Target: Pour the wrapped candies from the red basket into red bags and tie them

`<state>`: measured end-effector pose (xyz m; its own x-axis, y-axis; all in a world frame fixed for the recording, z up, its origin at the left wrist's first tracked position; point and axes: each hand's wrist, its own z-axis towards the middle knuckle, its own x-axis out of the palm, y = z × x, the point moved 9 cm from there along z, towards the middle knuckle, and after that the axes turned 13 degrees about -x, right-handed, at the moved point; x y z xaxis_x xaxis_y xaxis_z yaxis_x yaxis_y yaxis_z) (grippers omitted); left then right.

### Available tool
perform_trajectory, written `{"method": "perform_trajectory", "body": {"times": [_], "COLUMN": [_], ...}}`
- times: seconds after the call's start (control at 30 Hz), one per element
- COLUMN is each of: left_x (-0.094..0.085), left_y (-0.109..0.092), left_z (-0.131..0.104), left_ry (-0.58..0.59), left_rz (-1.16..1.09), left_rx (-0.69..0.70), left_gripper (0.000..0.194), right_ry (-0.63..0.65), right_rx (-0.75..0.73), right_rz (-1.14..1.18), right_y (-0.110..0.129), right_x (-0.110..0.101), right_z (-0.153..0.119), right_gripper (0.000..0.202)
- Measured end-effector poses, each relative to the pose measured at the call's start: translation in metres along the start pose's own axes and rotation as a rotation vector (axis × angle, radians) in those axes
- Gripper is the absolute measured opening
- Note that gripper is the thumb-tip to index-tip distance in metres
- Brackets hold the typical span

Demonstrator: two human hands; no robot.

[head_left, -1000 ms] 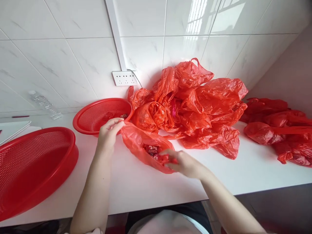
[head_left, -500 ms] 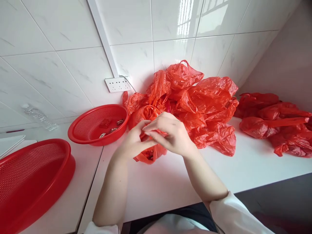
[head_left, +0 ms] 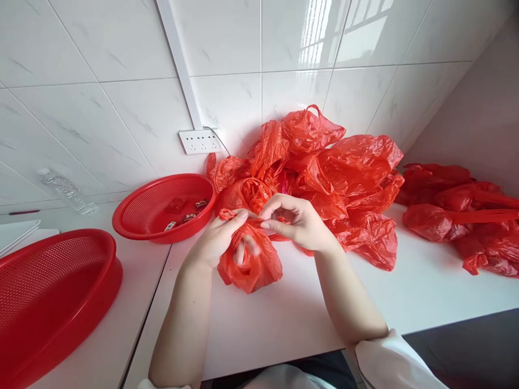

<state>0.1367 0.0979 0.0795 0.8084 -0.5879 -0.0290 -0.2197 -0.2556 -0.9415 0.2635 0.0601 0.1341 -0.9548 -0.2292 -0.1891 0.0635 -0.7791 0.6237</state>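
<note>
Between my hands, above the white table (head_left: 259,329), is a red plastic bag (head_left: 259,265). My left hand (head_left: 221,232) is closed on the bag's top, the thumb pressing a gathered handle. Some of its fingertips show through an opening in the red film. My right hand (head_left: 298,221) pinches the other end of the twisted bag top between thumb and fingers. What the bag contains is hidden. Right behind it lies a pile of other red plastic bags (head_left: 348,167), bunched against the tiled wall.
A red perforated basket (head_left: 133,224) with a few small wrapped packets (head_left: 188,217) stands at the left. A larger red basket (head_left: 109,259) is nearer me. A clear plastic bottle (head_left: 68,192) lies by the wall. More red bags (head_left: 466,210) lie at the right.
My hands have moved apart slightly and now stretch the top of the red bag between them. The bag shows more fully and nearer to me. The view has shifted slightly.
</note>
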Motion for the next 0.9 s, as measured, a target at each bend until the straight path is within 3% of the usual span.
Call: {"method": "perform_trajectory", "body": {"times": [0.13,0.17,0.23,0.3,0.33,0.43,0.57,0.67,0.8,0.9], "left_x": [-0.002,0.001,0.008,0.013,0.015,0.023,0.022,0.011,-0.001,-0.014], "left_y": [-0.008,-0.01,-0.015,-0.023,-0.028,-0.045,-0.056,-0.058,-0.053,-0.043], "left_z": [0.001,-0.003,-0.013,-0.026,-0.031,-0.047,-0.062,-0.069,-0.075,-0.079], "left_ry": [0.022,0.026,-0.034,-0.181,-0.284,-0.601,-0.851,-0.928,-0.885,-0.848], "left_rz": [0.083,0.164,0.392,0.674,0.82,1.126,1.111,1.02,0.987,0.954], "left_rx": [0.11,0.138,0.212,0.31,0.37,0.637,1.014,1.143,1.166,1.04], "left_gripper": [0.024,0.017,0.007,0.016,0.022,0.03,0.023,0.017,0.014,0.007], "right_ry": [0.266,0.282,0.14,-0.052,-0.086,0.02,0.074,-0.015,-0.072,-0.023], "right_rx": [-0.051,-0.038,0.005,0.05,0.082,0.166,0.131,0.091,0.017,-0.047], "right_rz": [-0.129,-0.128,-0.106,-0.03,0.037,0.242,0.277,0.116,-0.235,-0.425], "right_y": [0.017,0.017,0.01,-0.006,-0.018,-0.047,-0.058,-0.054,-0.036,-0.022], "right_x": [0.018,0.02,0.011,0.001,0.003,0.026,0.033,0.017,-0.007,-0.019], "right_z": [-0.005,-0.006,-0.002,0.0,0.001,0.002,0.003,0.003,-0.001,-0.012], "right_gripper": [0.008,0.008,0.01,0.017,0.021,0.032,0.039,0.031,0.021,0.019]}}
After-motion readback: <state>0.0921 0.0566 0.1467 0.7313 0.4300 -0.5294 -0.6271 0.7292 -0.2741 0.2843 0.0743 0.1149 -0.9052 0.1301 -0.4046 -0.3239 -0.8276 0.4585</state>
